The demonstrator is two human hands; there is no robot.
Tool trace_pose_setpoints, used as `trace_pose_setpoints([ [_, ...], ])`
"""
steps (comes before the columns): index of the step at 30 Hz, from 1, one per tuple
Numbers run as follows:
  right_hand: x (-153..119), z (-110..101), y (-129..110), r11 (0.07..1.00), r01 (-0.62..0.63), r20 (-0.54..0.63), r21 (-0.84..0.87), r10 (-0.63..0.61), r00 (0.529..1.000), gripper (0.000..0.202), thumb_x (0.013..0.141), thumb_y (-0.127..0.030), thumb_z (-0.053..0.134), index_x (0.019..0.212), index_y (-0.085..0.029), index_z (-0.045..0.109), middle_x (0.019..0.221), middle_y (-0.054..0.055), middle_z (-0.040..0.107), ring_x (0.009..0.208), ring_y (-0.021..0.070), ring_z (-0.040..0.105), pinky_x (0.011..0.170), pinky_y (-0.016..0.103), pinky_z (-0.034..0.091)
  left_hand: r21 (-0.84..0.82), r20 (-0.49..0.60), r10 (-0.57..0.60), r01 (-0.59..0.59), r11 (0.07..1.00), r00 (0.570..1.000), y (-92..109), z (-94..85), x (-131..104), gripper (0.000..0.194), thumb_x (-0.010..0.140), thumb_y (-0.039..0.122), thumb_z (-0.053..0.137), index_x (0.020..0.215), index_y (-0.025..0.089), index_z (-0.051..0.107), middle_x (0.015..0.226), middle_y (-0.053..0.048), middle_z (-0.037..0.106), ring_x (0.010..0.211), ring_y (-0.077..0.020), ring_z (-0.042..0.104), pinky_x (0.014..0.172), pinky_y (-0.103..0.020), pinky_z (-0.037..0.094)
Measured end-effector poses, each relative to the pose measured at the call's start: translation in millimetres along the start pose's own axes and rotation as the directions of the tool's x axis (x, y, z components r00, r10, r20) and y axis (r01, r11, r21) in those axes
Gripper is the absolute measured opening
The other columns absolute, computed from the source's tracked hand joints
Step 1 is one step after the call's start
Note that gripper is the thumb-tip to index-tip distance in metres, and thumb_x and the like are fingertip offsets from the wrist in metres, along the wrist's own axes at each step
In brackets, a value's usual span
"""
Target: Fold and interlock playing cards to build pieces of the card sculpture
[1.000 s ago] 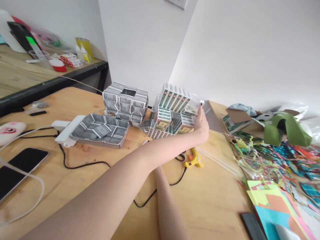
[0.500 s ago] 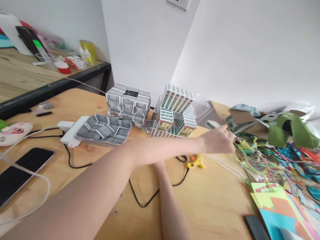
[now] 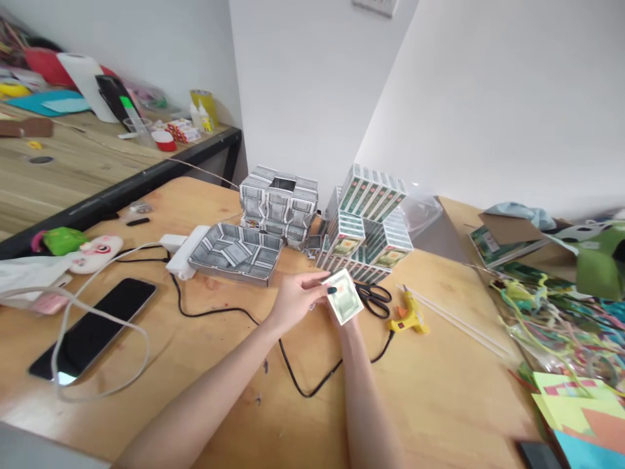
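My left hand [image 3: 293, 301] is closed on one edge of a small green-and-white box [image 3: 344, 297], pinching it between thumb and fingers above the wooden table. Just behind and below that box is my right hand [image 3: 336, 318], its fingers mostly hidden. Beyond them stands a stepped structure of green-and-white boxes [image 3: 374, 195]. To its left is a structure covered in grey patterned cards [image 3: 278, 203], with a shallow card-lined tray [image 3: 234, 254] in front. Black scissors [image 3: 374, 299] and a yellow glue gun [image 3: 409, 318] lie right of my hands.
A black cable [image 3: 305, 393] loops across the table [image 3: 439, 404] below my hands. A phone [image 3: 97, 329] and white cable lie left. White sticks [image 3: 454, 320] rest right of the glue gun. Colourful craft materials [image 3: 551, 319] and an open cardboard box [image 3: 512, 234] occupy the right side.
My left hand has come back from the far right beside the cardboard box, now with the small box in it, and is near my right hand. The view has shifted left.
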State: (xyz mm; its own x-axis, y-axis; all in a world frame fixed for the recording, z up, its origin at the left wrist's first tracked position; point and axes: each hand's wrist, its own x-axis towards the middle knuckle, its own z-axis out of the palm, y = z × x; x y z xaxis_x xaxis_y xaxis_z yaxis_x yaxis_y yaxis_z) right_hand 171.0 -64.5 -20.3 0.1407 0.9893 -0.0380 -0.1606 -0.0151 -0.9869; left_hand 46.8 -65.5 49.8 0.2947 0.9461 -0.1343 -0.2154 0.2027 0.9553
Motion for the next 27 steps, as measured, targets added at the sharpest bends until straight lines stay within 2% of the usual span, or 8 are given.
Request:
trace_pose_setpoints([
  [1,-1,1,0,0.988,-0.109,0.103,0.112,0.098,0.990,0.063,0.079,-0.066,0.021,0.084,-0.016,0.061,0.073,0.010,0.066,0.064,0.0202,0.063,0.051,0.030,0.049,-0.015,-0.040,-0.016,0.015,1.000,0.999,-5,-6.6,2,0.043,0.066,0.032,0.068,0.103,0.011,0.064,0.088,-0.011,0.070,0.071,-0.0201,0.065,0.057,-0.030,0.054],
  [4,-5,2,-6,0.940,-0.269,0.288,0.212,0.202,0.936,0.072,0.075,-0.072,0.021,0.087,-0.015,0.062,0.069,0.011,0.066,0.063,0.0227,0.063,0.047,0.034,0.050,-0.009,-0.099,0.058,-0.059,0.998,0.993,-16,-18.4,9,0.037,0.066,0.032,0.067,0.096,0.011,0.067,0.091,-0.010,0.069,0.078,-0.0213,0.064,0.064,-0.030,0.054],
  [6,-7,0,-12,0.885,-0.351,0.389,0.306,0.220,0.894,0.076,0.072,-0.075,0.021,0.098,-0.015,0.060,0.074,0.013,0.067,0.063,0.0240,0.063,0.045,0.036,0.050,0.014,-0.134,0.111,-0.110,0.994,0.985,-21,-22.5,14,0.036,0.066,0.033,0.066,0.095,0.012,0.068,0.094,-0.010,0.069,0.082,-0.0220,0.064,0.068,-0.031,0.054],
  [8,-7,-2,-17,0.853,-0.397,0.433,0.339,0.234,0.871,0.073,0.073,-0.073,0.025,0.105,-0.016,0.057,0.083,0.013,0.067,0.062,0.0230,0.064,0.044,0.036,0.050,0.038,-0.165,0.136,-0.131,0.991,0.977,-27,-25.6,19,0.036,0.066,0.034,0.065,0.095,0.013,0.068,0.097,-0.010,0.068,0.083,-0.0221,0.063,0.070,-0.032,0.054],
  [10,-6,-3,-16,0.843,-0.415,0.426,0.342,0.254,0.868,0.061,0.075,-0.065,0.036,0.106,-0.016,0.057,0.087,0.011,0.067,0.061,0.0211,0.064,0.044,0.033,0.051,0.026,-0.177,0.116,-0.113,0.993,0.977,-35,-28.5,24,0.038,0.066,0.035,0.066,0.096,0.013,0.068,0.099,-0.009,0.067,0.082,-0.0214,0.063,0.069,-0.032,0.054],
  [16,-2,3,-1,0.834,-0.311,0.271,0.456,0.203,0.941,0.034,0.078,-0.044,0.049,0.089,-0.015,0.063,0.076,0.007,0.068,0.049,0.0164,0.060,0.036,0.024,0.044,-0.205,-0.137,-0.034,0.005,0.979,0.990,-54,-35.4,36,0.042,0.058,0.034,0.072,0.094,0.013,0.068,0.087,-0.009,0.070,0.071,-0.0213,0.065,0.064,-0.033,0.052],
  [22,-4,6,-2,0.807,-0.289,0.176,0.515,0.231,0.957,0.031,0.078,-0.045,0.049,0.087,-0.020,0.065,0.073,0.002,0.068,0.053,0.0157,0.059,0.042,0.025,0.045,-0.287,-0.096,-0.089,0.058,0.956,0.991,-56,-39.1,35,0.035,0.059,0.028,0.073,0.090,0.012,0.068,0.089,-0.008,0.069,0.074,-0.0177,0.064,0.071,-0.031,0.051],
  [27,-7,5,-3,0.868,-0.235,0.228,0.438,0.145,0.963,0.024,0.074,-0.036,0.054,0.081,-0.018,0.068,0.080,0.004,0.069,0.065,0.0180,0.060,0.056,0.028,0.046,-0.325,-0.126,-0.090,0.044,0.945,0.988,-58,-41.0,32,0.034,0.062,0.026,0.071,0.092,0.013,0.066,0.094,-0.008,0.068,0.081,-0.0186,0.063,0.074,-0.032,0.051],
])
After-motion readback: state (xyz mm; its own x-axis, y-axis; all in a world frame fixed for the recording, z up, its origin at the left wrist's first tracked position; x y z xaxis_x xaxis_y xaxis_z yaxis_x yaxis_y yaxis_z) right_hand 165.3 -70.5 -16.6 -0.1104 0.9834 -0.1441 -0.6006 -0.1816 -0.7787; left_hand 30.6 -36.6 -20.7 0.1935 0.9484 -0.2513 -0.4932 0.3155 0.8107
